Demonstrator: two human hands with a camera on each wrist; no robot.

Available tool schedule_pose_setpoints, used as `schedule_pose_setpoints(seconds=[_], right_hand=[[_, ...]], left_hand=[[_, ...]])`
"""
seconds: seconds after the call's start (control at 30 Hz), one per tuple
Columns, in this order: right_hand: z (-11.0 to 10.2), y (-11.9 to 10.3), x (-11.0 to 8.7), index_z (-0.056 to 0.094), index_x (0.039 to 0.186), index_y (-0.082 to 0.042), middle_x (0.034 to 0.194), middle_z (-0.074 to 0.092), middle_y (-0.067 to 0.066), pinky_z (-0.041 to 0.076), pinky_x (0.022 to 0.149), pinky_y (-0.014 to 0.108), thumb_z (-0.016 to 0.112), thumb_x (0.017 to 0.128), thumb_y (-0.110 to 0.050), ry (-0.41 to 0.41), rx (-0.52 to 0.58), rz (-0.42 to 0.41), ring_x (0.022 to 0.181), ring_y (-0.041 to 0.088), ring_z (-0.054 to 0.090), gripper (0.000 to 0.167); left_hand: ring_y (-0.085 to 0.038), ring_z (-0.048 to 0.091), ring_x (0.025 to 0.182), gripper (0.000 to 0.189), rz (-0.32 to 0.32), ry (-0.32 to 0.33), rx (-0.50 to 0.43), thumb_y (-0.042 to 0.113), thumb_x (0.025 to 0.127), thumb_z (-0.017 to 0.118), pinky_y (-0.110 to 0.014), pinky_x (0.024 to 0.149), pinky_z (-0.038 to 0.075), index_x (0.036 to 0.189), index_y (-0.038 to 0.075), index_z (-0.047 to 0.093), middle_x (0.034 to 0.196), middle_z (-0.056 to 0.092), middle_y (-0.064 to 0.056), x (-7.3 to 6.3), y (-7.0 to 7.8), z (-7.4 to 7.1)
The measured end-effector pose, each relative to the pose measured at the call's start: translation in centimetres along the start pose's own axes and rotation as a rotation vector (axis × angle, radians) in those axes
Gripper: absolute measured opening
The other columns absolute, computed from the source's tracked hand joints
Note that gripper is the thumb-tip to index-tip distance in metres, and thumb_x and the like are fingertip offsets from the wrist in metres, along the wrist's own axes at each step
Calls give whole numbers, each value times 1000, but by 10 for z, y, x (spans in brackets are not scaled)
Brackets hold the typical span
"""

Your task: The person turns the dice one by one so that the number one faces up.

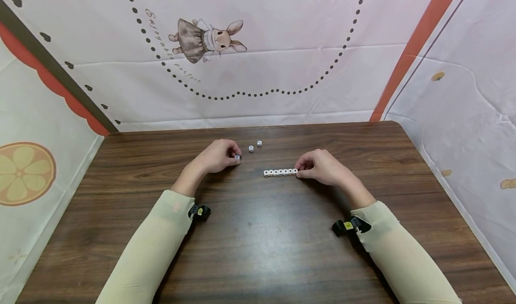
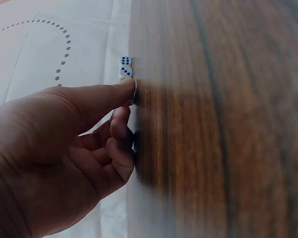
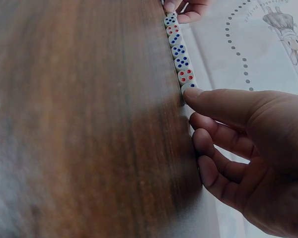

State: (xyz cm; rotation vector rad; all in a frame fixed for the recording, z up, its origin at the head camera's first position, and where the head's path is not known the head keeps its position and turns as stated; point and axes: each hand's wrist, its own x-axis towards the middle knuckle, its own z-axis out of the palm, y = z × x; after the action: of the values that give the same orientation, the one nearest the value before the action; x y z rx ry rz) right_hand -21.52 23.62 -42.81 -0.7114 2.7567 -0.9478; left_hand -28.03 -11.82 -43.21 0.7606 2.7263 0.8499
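Note:
A straight row of several white dice (image 1: 280,172) lies on the wooden table, their red and blue pips showing in the right wrist view. My right hand (image 1: 322,167) is at the row's right end, where thumb and index finger pinch the end die (image 3: 189,87), partly covered by the thumb. Left of the row and farther back, my left hand (image 1: 219,156) pinches a separate die (image 1: 238,157) low at the tabletop. Two loose dice, one die (image 1: 251,148) nearer and another die (image 1: 259,143) just behind it, lie right of the left hand.
The brown table (image 1: 258,250) ends at the back against a white printed cloth (image 1: 282,71) with a rabbit picture. More cloth hangs along both sides. A black strap device (image 1: 200,212) sits on the left wrist, and a similar wrist device (image 1: 350,226) on the right.

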Motion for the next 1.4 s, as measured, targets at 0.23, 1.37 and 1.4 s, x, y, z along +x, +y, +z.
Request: schedule_pose_setpoints(seconds=[0.23,1.37,1.4], right_hand=[[0,-2,0,80,96,-13,84,72,-8,53,76,36,86,91,-15,2,-1,-2,79,12,65,8],[0,-1,0,80,99,-12,87,73,-7,53,78,38,85,92,-16,-1,-12,4,81,13,65,9],[1,-1,0,80,99,-12,87,73,-7,53,78,38,85,92,-16,-1,-11,4,81,13,65,9]], left_hand=[[-21,65,93,13,-26,-3,-41,12,96,81,-41,88,50,105,8,73,97,71,-4,-5,2,-4],[-20,62,89,13,-56,-27,-65,12,98,79,-40,86,49,105,6,71,95,68,-5,-15,-4,-7],[-20,62,89,13,-56,-28,-67,11,97,79,-40,86,48,106,6,70,95,68,-5,-15,-4,-7]])
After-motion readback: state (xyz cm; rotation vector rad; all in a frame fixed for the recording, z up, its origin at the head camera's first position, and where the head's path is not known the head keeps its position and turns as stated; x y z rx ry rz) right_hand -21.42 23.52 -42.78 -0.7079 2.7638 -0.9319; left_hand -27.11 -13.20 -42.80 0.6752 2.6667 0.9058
